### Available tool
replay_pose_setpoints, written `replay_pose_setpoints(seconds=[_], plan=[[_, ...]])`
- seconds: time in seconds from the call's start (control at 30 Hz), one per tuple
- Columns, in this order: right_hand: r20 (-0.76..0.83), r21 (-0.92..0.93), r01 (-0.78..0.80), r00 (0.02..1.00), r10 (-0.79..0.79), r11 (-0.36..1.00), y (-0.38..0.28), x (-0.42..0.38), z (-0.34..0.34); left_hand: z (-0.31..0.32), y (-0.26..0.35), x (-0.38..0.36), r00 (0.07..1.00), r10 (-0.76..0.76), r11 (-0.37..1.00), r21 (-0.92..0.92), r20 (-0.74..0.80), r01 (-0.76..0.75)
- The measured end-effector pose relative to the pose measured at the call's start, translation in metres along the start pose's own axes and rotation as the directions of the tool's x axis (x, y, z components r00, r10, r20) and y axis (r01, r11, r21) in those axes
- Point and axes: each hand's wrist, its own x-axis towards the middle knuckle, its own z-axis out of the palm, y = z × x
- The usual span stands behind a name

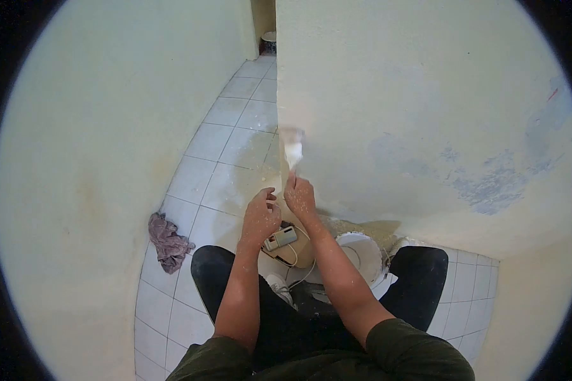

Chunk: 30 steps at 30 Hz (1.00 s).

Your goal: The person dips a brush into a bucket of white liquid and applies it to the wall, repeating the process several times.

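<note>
A white-handled brush (293, 150) is in my right hand (300, 195), its blurred head against the wall (375, 82) close to the vertical edge. The fingers of that hand are closed round the lower end of the handle. Just left of it, my left hand (261, 214) hangs in front of the floor, fingers loosely curled and apart, with nothing seen in it. Grey-blue patches (492, 184) mark the wall's right part.
A white bucket (360, 249) stands below my right forearm. Beside it, a small device (281, 238) with a white cable lies on a tan object. A crumpled cloth (167, 243) is on the tiled floor (187, 180) at left. Another container (269, 42) stands in the far doorway.
</note>
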Motion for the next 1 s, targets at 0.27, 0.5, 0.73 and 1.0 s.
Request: replay_pose_setpoints(seconds=[0.27, 0.5, 0.73, 1.0], plan=[[0.037, -0.16, -0.161, 0.985, 0.169, 0.974, 0.114, -0.016, 0.054, -0.003, -0.005, -0.001, 1.0, 0.015, 0.999, -0.051, 0.008, -0.015], [0.072, 0.206, 0.012, 0.997, -0.027, 0.978, -0.022, 0.011, -0.036, 0.001, -0.004, 0.0, 0.999, 0.039, 0.999, -0.021, 0.0, -0.039], [-0.045, 0.597, 0.082, 0.997, -0.069, 0.798, -0.143, -0.014, -0.114, 0.002, -0.007, 0.0, 0.999, 0.05, 0.999, -0.006, -0.017, -0.05], [-0.081, 0.122, 0.121, 0.99, -0.112, 0.985, -0.044, 0.004, -0.038, 0.003, -0.005, 0.002, 1.0, 0.029, 1.0, 0.004, 0.011, -0.029]])
